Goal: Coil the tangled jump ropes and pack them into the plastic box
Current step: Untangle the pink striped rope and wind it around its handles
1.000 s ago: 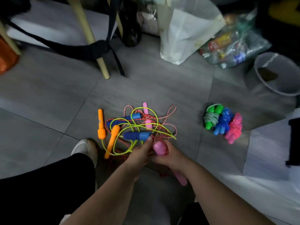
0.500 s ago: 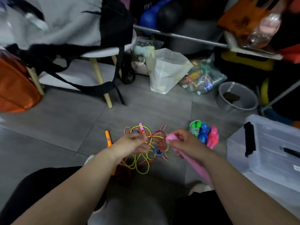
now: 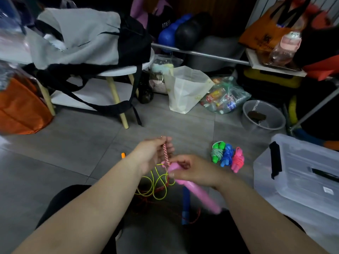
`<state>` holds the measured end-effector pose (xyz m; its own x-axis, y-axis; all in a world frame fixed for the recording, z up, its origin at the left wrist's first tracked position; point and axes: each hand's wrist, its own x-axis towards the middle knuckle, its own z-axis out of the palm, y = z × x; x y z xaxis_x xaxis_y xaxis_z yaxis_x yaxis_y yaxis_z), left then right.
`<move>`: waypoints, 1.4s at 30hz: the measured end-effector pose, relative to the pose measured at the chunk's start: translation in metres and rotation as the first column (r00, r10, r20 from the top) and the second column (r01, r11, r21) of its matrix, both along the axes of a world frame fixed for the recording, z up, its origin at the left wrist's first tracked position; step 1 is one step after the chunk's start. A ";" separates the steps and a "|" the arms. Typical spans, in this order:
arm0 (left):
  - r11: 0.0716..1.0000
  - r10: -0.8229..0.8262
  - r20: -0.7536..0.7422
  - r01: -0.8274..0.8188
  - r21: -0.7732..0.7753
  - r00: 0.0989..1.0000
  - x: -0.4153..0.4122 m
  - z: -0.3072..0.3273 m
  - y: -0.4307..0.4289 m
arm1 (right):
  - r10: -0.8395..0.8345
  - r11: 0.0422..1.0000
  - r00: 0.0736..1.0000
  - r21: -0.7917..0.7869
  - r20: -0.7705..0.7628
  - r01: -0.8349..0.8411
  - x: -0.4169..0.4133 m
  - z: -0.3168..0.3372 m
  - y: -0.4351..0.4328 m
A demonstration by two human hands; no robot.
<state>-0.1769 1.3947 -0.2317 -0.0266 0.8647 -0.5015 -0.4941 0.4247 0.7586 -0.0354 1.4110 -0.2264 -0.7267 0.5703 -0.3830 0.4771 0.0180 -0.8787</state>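
My right hand (image 3: 194, 170) grips a pink jump-rope handle (image 3: 198, 191) that points down toward me. My left hand (image 3: 153, 153) pinches the pink-and-white braided rope (image 3: 166, 154) just above that handle and holds it upright. Below the hands hang yellow-green rope loops (image 3: 156, 187) and red rope (image 3: 161, 204), with a blue handle (image 3: 185, 202) dangling and an orange handle tip (image 3: 123, 154) on the floor. Three coiled ropes, green (image 3: 217, 151), blue (image 3: 227, 154) and pink (image 3: 238, 159), lie side by side on the floor. The clear plastic box (image 3: 300, 173) with black latches sits at the right, lid on.
A small white table (image 3: 117, 72) with wooden legs carries a grey-and-black backpack (image 3: 88, 37) at back left. An orange bag (image 3: 20, 109) stands far left. A white bag (image 3: 185, 88), a snack bag (image 3: 225, 98) and a grey basin (image 3: 264, 116) sit behind the ropes.
My view tilted up and the box came into sight. Both hands lifted the tangle off the floor; my left hand drew the braided rope up from the pink handle.
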 end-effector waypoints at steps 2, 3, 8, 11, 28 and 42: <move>0.996 -0.083 -0.105 0.086 0.018 0.991 -0.003 0.005 0.004 | -0.060 0.998 0.998 -0.029 0.021 0.060 0.002 -0.010 0.003; 0.986 -0.156 -0.168 0.163 0.029 0.974 -0.006 0.007 0.003 | -0.159 0.987 0.987 -0.003 0.011 0.159 0.004 -0.013 0.006; 0.890 -0.408 -0.388 0.454 0.031 0.826 -0.023 0.012 -0.003 | -0.231 0.941 0.970 0.235 -0.077 0.242 -0.003 -0.021 0.026; 0.892 -0.389 -0.441 0.451 0.039 0.808 -0.028 0.015 -0.006 | -0.034 0.990 0.997 0.133 -0.071 0.043 -0.029 -0.027 0.027; 0.928 -0.322 -0.500 0.373 0.002 0.804 -0.059 -0.039 0.023 | -0.164 0.964 0.981 0.193 -0.099 0.181 -0.044 -0.036 0.081; 0.983 -0.181 -0.458 0.174 -0.059 0.870 -0.066 -0.052 0.044 | -0.333 0.915 0.940 0.215 -0.072 0.341 -0.024 -0.033 0.101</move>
